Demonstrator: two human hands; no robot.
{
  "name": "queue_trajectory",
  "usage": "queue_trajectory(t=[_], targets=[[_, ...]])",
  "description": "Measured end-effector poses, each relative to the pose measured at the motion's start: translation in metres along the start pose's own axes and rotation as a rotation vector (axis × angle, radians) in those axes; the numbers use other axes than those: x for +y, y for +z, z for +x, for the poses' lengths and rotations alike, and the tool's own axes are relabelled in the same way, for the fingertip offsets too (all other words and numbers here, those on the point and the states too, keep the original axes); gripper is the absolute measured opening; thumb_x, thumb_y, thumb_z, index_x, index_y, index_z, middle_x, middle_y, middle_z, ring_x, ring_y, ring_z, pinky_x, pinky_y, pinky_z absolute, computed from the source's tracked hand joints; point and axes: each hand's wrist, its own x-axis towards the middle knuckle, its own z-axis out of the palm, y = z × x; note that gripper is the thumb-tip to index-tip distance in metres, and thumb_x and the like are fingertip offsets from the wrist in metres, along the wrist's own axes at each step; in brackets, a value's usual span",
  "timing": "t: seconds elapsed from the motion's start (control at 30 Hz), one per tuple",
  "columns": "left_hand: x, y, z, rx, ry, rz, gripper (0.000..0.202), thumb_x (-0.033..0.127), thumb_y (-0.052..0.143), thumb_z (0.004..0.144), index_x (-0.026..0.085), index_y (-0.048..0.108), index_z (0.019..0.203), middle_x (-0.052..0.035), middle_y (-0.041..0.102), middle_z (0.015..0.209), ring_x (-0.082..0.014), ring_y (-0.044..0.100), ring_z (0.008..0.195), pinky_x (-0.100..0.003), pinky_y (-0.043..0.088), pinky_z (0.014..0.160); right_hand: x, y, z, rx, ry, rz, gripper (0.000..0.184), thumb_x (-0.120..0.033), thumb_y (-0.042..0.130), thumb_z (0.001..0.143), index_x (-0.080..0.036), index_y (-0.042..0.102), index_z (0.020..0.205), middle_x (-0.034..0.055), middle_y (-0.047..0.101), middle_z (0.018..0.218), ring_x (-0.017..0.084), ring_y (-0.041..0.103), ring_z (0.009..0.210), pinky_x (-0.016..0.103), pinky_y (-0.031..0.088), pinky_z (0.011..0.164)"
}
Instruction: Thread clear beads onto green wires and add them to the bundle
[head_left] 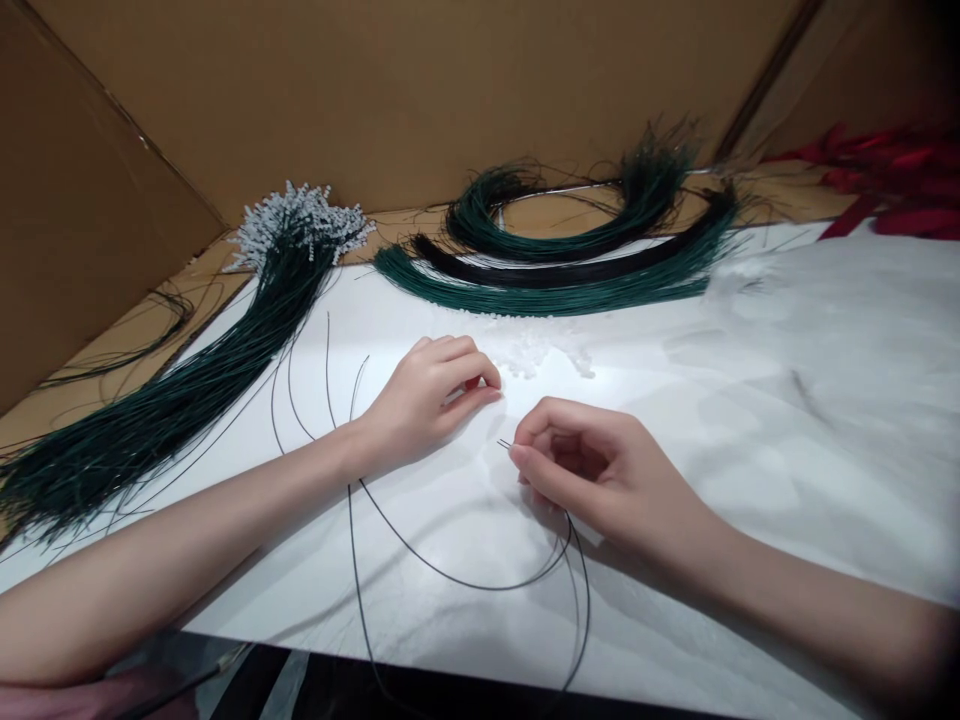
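My right hand is closed in a pinch on thin dark green wires, whose tips poke out to the left of my thumb; the wires loop down and back across the white sheet. My left hand rests on the sheet with thumb and fingers pinched together beside a small pile of clear white beads; what it pinches is too small to name. The two hands are a short gap apart.
A long bundle of green wires with white bead tips fans out at the left. Curved bundles of green and black wires lie at the back. Cardboard walls enclose the area. Red material sits at the far right.
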Motion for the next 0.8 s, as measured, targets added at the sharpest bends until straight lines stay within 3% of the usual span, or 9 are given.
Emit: queue_trajectory(t=[0.23,0.43,0.5,0.63,0.8], targets=[[0.004,-0.002,-0.001,-0.003,-0.034,-0.078,0.007,0.016,0.057,0.093,0.015,0.061,0.088,-0.0003,0.058,0.082,-0.0124,0.053,0.076,-0.029,0.041,0.075,-0.001,0.0,0.0,0.01,0.012,0.002,0.011,-0.015,0.06,0.083,-0.018,0.056,0.073,-0.0045,0.052,0.056,0.008,0.047,0.049,0.024,0.037,0.05],[0.001,0.004,0.0,-0.042,0.054,-0.036,0.028,0.022,0.055,0.096,0.017,0.064,0.122,-0.0057,0.061,0.093,-0.0167,0.057,0.087,-0.032,0.045,0.08,-0.001,0.001,0.0,0.015,0.006,-0.008,0.01,-0.015,0.06,0.082,-0.018,0.056,0.072,-0.0048,0.052,0.055,0.008,0.048,0.048,0.024,0.037,0.05],[-0.002,0.007,0.0,-0.044,0.095,-0.009,0.032,0.022,0.053,0.097,0.019,0.063,0.127,-0.0068,0.06,0.095,-0.0169,0.056,0.087,-0.032,0.046,0.078,-0.001,0.001,0.0,0.015,0.005,-0.014,0.011,-0.015,0.06,0.082,-0.018,0.056,0.072,-0.0048,0.052,0.055,0.008,0.047,0.049,0.023,0.037,0.049],[-0.004,0.009,0.001,0.016,0.14,-0.017,0.024,0.021,0.055,0.096,0.018,0.071,0.114,-0.0063,0.06,0.089,-0.0152,0.056,0.079,-0.029,0.046,0.071,-0.001,0.001,-0.001,0.009,0.002,-0.016,0.011,-0.016,0.059,0.083,-0.018,0.056,0.073,-0.0048,0.052,0.055,0.008,0.047,0.048,0.023,0.037,0.049],[-0.002,0.006,-0.001,0.087,0.134,-0.055,0.015,0.017,0.062,0.092,0.016,0.076,0.098,-0.0047,0.066,0.083,-0.0141,0.061,0.076,-0.03,0.046,0.071,0.0,0.0,-0.001,0.003,0.008,0.002,0.01,-0.017,0.059,0.083,-0.018,0.056,0.074,-0.0051,0.052,0.055,0.008,0.047,0.048,0.023,0.037,0.049]])
